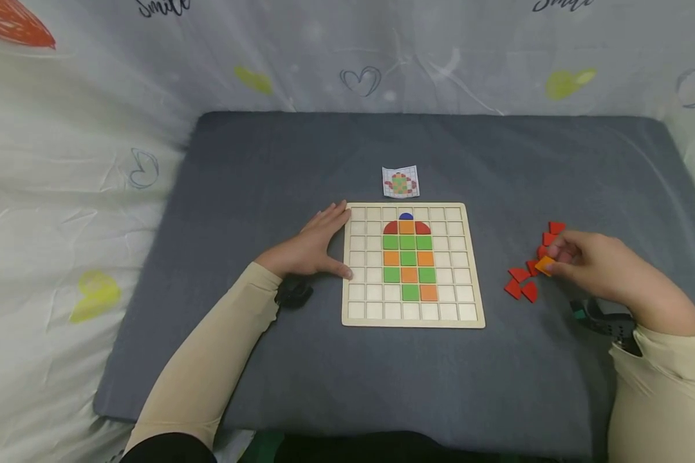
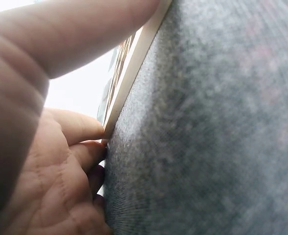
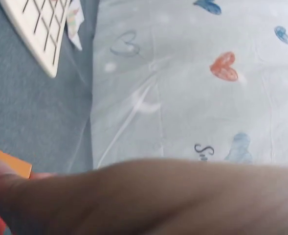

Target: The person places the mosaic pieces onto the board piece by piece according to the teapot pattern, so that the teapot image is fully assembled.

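Note:
A wooden grid board [image 1: 359,313] lies on the grey table, with green, orange, red and blue tiles set in its middle columns. My left hand [image 1: 313,247] rests at the board's left edge, thumb and fingers spread along the rim; the left wrist view shows the fingertips [image 2: 97,128] against its side. Over at the right, my right hand [image 1: 602,267] pinches an orange square tile [image 1: 544,265] between thumb and fingers. Several red tiles [image 1: 519,274] lie loosely around and under that hand. In the right wrist view the orange tile [image 3: 11,161] shows beside the thumb.
Just beyond the board lies a small pattern card [image 1: 401,182] with a coloured grid picture. The grey cloth-covered table [image 1: 278,161] meets a pale printed curtain [image 1: 307,58] at its back and left sides. Dark wrist straps sit on both wrists.

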Action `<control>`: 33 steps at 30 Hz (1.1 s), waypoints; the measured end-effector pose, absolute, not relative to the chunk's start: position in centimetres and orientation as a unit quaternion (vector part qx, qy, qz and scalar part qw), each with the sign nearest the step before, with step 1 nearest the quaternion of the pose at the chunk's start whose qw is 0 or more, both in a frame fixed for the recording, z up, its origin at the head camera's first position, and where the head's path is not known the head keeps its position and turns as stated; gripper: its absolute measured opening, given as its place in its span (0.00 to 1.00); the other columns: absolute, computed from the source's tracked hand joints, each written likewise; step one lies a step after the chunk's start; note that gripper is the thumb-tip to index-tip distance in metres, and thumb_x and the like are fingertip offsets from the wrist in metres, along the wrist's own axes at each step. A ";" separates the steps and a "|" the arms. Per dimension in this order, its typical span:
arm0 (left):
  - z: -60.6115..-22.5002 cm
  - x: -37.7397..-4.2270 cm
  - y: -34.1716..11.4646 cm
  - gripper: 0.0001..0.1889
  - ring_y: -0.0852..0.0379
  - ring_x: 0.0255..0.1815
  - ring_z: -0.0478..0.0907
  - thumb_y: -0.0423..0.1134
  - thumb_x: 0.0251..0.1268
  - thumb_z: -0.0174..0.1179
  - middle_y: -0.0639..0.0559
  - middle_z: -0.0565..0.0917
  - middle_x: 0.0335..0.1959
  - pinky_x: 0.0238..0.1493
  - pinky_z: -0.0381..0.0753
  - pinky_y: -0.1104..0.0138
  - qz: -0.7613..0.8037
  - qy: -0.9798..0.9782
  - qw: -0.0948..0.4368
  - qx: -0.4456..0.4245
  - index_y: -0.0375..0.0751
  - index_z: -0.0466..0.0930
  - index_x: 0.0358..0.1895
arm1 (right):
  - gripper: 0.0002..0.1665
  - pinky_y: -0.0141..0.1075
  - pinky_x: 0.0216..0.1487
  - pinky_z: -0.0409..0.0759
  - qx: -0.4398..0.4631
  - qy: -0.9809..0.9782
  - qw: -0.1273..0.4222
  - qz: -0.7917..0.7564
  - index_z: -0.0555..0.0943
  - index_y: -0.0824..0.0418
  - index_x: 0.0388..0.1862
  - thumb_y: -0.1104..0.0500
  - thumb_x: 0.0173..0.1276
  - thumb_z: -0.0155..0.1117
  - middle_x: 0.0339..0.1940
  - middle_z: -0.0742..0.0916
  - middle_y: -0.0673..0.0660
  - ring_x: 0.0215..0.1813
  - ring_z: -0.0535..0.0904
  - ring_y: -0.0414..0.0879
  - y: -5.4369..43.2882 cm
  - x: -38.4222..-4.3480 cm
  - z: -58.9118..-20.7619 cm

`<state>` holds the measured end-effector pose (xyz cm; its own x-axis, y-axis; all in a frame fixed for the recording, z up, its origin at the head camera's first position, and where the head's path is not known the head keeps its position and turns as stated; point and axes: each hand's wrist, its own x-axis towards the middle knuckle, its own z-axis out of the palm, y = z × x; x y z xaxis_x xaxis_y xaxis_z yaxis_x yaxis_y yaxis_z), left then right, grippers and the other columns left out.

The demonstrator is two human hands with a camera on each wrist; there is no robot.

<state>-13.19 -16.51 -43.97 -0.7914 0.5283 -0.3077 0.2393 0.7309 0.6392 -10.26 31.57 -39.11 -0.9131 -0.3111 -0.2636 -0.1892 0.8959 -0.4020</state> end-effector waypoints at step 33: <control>-43.9 -13.4 -16.5 0.68 0.50 0.88 0.27 0.55 0.55 0.81 0.48 0.34 0.88 0.86 0.28 0.55 0.294 0.899 0.246 0.214 0.40 0.38 0.87 | 0.08 0.38 0.36 0.75 -0.362 0.871 0.210 -0.257 0.83 0.53 0.35 0.60 0.69 0.75 0.25 0.78 0.46 0.29 0.73 0.42 13.8 -12.3 -39.3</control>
